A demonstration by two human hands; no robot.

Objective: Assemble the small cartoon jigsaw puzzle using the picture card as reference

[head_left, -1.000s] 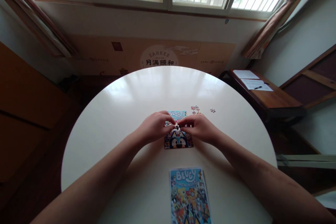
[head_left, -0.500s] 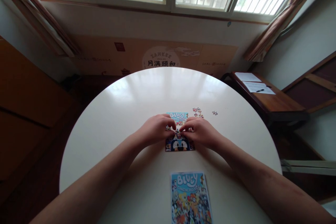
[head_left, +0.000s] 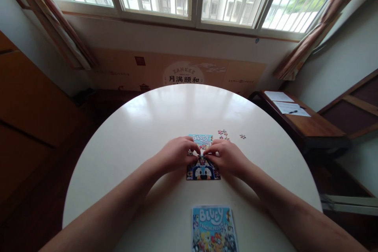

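Note:
A partly assembled jigsaw puzzle (head_left: 203, 173) lies on the table in front of me, a blue dog's face in its lower part and a "BLUEY" title at its top. A pale gap shows across its middle. My left hand (head_left: 180, 152) reaches in from the left, thumb and fingers curled in a pinch at the gap. From the other side, my right hand (head_left: 226, 156) pinches close by, fingertips nearly meeting the left ones. Between the fingertips is a small puzzle piece (head_left: 202, 158), partly hidden by the fingers.
Several loose puzzle pieces (head_left: 223, 134) lie beyond my right hand, with a single piece (head_left: 242, 136) farther right. A "BLUEY" picture sheet (head_left: 212, 228) rests near me on the round white table (head_left: 118, 157). A wooden side table (head_left: 298, 122) with papers stands at the right.
The whole view has shifted, so the table and puzzle appear lower. Both hands stay pinched at the puzzle's middle, with only slight finger movement.

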